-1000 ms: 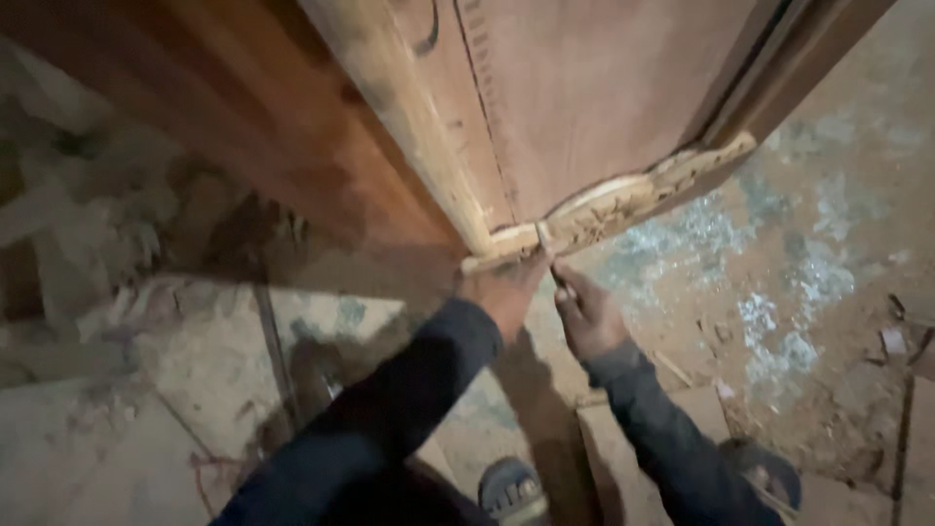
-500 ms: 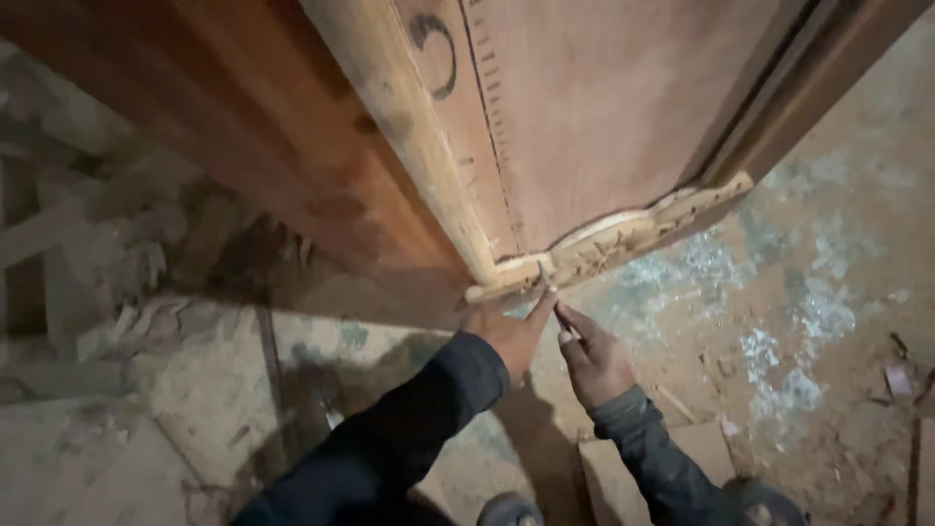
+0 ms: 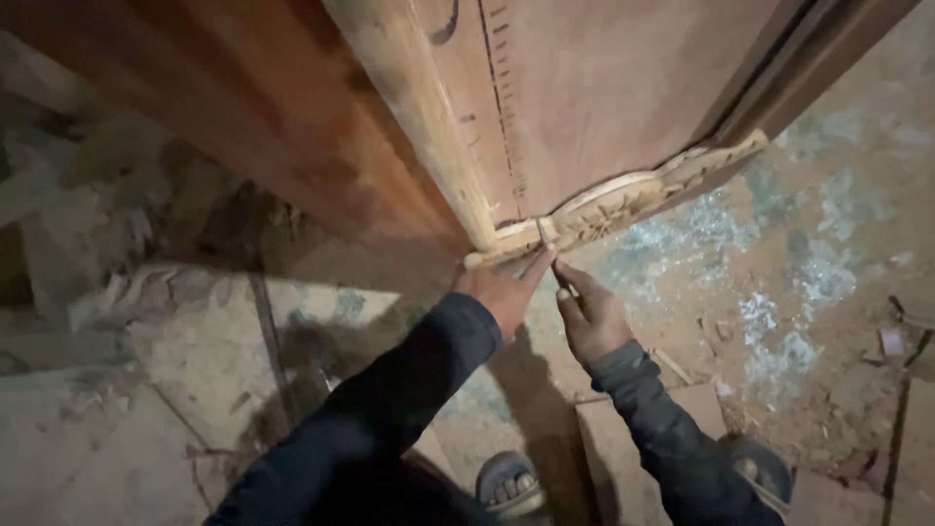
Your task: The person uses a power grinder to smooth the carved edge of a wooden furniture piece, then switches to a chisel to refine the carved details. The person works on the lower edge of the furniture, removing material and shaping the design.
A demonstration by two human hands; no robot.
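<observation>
Both hands have crept up to the carving since half a second ago. Right hand (image 3: 592, 317) fingers pinch a thin dark tool (image 3: 561, 276), tip at the pale carved wooden trim (image 3: 623, 200). Left hand (image 3: 506, 292), fingers extended, touches the trim's corner. Reddish-brown wooden cabinet (image 3: 604, 88) stands above on dusty floor (image 3: 818, 292).

Both arms wear long dark sleeves: the left sleeve (image 3: 390, 409) looks navy and smooth, the right sleeve (image 3: 662, 429) greyer and dusty, bunched at the wrist. Each foot wears an open-toed sandal (image 3: 506, 482).
</observation>
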